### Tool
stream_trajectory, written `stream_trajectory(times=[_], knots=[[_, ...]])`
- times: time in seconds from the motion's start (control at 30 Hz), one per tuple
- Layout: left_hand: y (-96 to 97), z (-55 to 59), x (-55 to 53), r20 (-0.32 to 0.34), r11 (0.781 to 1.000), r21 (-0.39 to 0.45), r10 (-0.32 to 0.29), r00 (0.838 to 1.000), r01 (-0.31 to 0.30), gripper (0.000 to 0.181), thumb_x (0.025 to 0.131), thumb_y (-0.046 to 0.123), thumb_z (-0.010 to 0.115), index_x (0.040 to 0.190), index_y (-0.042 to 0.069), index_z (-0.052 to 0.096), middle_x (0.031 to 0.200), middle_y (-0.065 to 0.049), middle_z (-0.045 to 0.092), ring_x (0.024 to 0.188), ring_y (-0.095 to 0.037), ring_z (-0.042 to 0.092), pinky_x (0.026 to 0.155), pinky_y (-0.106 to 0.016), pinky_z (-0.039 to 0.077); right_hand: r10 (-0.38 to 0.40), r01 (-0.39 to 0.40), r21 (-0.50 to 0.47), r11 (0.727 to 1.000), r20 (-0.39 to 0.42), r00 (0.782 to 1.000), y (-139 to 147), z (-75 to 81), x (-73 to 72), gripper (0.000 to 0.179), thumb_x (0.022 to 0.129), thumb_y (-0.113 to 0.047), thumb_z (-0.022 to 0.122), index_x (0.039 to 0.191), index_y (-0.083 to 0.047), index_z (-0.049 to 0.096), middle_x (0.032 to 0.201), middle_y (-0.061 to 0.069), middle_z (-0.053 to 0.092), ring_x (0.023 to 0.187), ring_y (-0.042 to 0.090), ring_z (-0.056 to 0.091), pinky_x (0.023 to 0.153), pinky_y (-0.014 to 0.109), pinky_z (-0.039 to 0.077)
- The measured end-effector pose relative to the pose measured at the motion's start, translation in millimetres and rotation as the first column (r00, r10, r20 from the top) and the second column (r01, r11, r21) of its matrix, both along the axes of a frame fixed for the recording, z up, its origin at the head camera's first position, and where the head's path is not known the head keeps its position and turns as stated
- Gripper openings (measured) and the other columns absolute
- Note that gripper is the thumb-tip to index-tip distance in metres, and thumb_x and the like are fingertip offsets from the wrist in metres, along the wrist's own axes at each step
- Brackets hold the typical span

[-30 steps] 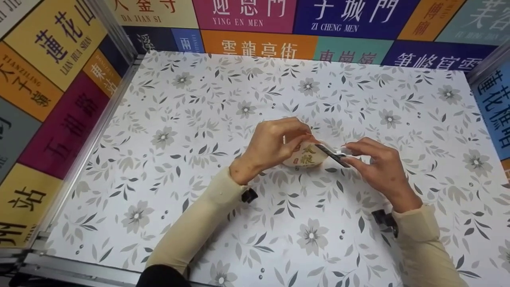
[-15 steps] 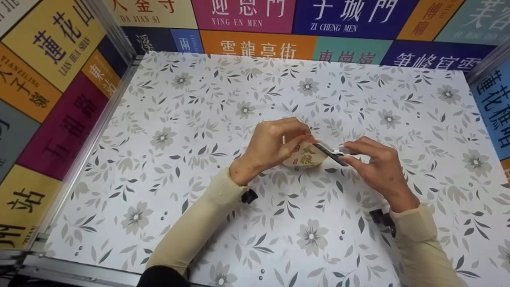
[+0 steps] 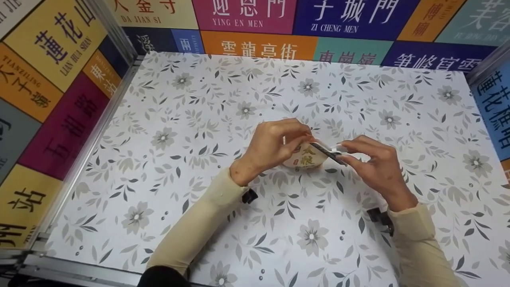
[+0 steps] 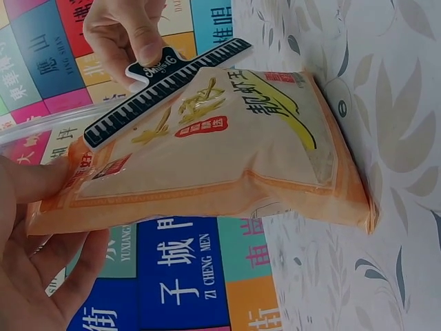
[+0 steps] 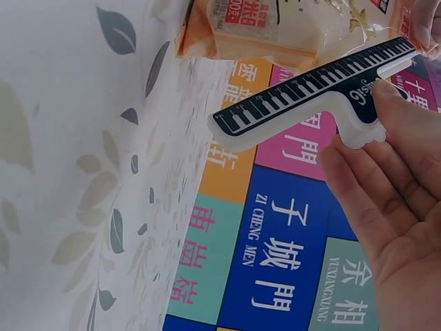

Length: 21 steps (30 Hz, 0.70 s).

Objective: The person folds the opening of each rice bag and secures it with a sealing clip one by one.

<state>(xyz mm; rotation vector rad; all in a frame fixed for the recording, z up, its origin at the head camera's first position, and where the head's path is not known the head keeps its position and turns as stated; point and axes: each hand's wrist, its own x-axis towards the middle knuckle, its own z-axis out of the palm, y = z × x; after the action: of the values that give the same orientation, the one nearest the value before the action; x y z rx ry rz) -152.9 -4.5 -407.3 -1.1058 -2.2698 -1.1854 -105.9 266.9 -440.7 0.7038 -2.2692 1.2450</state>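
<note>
A cream and orange rice bag (image 3: 306,156) stands upright on the table (image 3: 199,223). My left hand (image 3: 271,143) pinches its top corner between thumb and fingers. With thumb and fingers, my right hand (image 3: 374,167) squeezes the handles of a long bag clip (image 4: 169,88), white with black piano-key bars. In the left wrist view the clip slants across the upper part of the bag (image 4: 241,152), overlapping its top edge. Seen from the right wrist, the clip (image 5: 317,89) lies along the bag's upper edge, one end extending past it.
A patterned floral sheet covers the table. Colourful panels (image 3: 255,44) with large lettering stand behind the table and along its left and right sides. Metal frame rails (image 3: 79,275) run along the front left edge.
My right hand has moved slightly left with the clip, bringing it further over the bag's top. The left hand and the bag have stayed in place.
</note>
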Motion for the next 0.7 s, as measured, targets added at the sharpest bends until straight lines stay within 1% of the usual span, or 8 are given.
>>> stream_trajectory(times=[0.1,0.27,0.47,0.6,0.7], knots=[[-0.2,-0.4,-0.5,0.006,1.000,-0.001,0.002,1.000,-0.002,0.011,0.096,0.017,0.076,0.102,0.010,0.081,0.097,0.000,0.082,0.078,-0.009,0.073,0.076,-0.019,0.057,-0.012,0.012,0.007,1.000,0.002,1.000,-1.5,1.3,0.3,0.036,0.069,0.016,0.087,0.100,-0.001,0.082,0.087,0.012,0.077,0.086,-0.001,0.069,0.083,0.008,0.052],[-0.4,-1.2,-0.7,0.024,1.000,0.004,-0.005,1.000,0.004,0.011,0.096,0.016,0.075,0.103,0.009,0.081,0.098,-0.001,0.081,0.079,-0.010,0.073,0.078,-0.018,0.057,-0.025,0.025,0.019,1.000,0.002,1.000,-2.4,1.0,0.2,0.035,0.069,0.015,0.087,0.100,-0.001,0.082,0.087,0.012,0.077,0.085,-0.002,0.069,0.083,0.007,0.051],[-0.9,-2.7,-0.8,0.043,1.000,-0.031,-0.002,0.999,0.003,0.014,0.096,0.019,0.076,0.107,0.010,0.080,0.102,0.000,0.081,0.084,-0.010,0.072,0.083,-0.019,0.057,-0.027,0.027,0.018,0.999,0.007,1.000,-1.1,-0.5,0.0,0.036,0.069,0.016,0.087,0.101,0.000,0.081,0.089,0.012,0.078,0.089,-0.003,0.070,0.085,0.007,0.053],[-1.7,-3.1,-0.9,0.063,0.999,-0.052,-0.002,0.998,0.005,0.016,0.097,0.024,0.075,0.108,0.013,0.078,0.105,0.002,0.080,0.091,-0.009,0.073,0.088,-0.020,0.057,-0.022,0.022,0.014,1.000,0.018,1.000,-0.7,0.1,-0.1,0.038,0.070,0.016,0.087,0.103,-0.001,0.081,0.090,0.011,0.077,0.089,-0.004,0.071,0.083,0.007,0.053],[-2.4,-3.6,-1.2,0.065,0.999,-0.039,-0.009,0.998,0.011,0.018,0.098,0.026,0.074,0.110,0.012,0.075,0.108,0.001,0.079,0.098,-0.010,0.074,0.092,-0.021,0.057,-0.022,0.021,0.009,1.000,0.025,0.999,-0.5,0.1,-0.2,0.038,0.070,0.016,0.087,0.104,0.000,0.081,0.090,0.012,0.077,0.088,-0.003,0.071,0.082,0.008,0.053]])
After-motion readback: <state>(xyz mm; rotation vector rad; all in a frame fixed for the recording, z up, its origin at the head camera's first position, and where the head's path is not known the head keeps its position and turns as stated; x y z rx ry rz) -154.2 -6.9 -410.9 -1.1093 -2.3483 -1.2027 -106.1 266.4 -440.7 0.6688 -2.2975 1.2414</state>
